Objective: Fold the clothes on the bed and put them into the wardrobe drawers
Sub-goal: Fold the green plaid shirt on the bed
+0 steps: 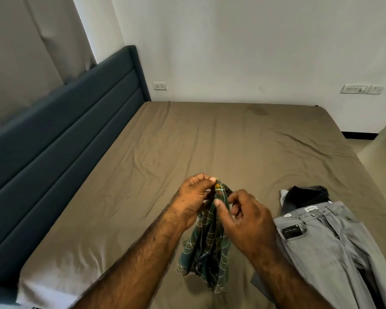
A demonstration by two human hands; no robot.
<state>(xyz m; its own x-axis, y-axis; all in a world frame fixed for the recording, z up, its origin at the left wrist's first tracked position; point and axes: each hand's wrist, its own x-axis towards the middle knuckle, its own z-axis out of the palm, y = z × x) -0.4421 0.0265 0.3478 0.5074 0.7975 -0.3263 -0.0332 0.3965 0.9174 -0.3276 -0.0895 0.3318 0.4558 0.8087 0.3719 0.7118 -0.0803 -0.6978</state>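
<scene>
A green plaid garment (206,248) hangs bunched above the bed (156,166), its lower end touching the brown sheet. My left hand (193,198) pinches its top edge near a yellow patch. My right hand (246,216) pinches the cloth just below and to the right, thumb pressed on the fabric. Grey jeans (321,248) lie flat on the bed at the right, waistband toward the far side. A dark garment (308,196) with a bit of white lies bunched just beyond the jeans.
A dark blue padded headboard (60,139) runs along the bed's left side, with a curtain (31,52) behind it. A white wall (254,52) with sockets stands at the far side. Floor (383,150) shows at the right. No wardrobe is in view.
</scene>
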